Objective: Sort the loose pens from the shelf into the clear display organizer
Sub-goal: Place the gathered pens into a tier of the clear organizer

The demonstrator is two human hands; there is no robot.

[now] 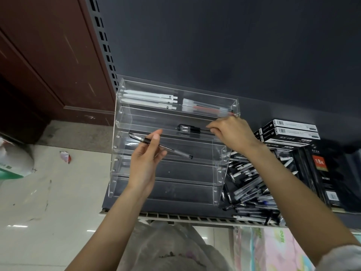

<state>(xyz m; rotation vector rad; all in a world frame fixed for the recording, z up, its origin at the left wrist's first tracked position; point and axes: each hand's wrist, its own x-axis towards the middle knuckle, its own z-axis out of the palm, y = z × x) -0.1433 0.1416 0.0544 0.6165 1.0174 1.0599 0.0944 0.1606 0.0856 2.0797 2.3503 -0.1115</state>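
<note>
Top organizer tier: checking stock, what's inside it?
Top tier holds white pens at its left and clear pens with red and black cores at its right; the right hand covers their tips.

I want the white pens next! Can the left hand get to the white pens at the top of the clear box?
Probably not yet. The left hand already holds a black pen, though nothing blocks the white pens in the open top tier of the organizer.
</note>
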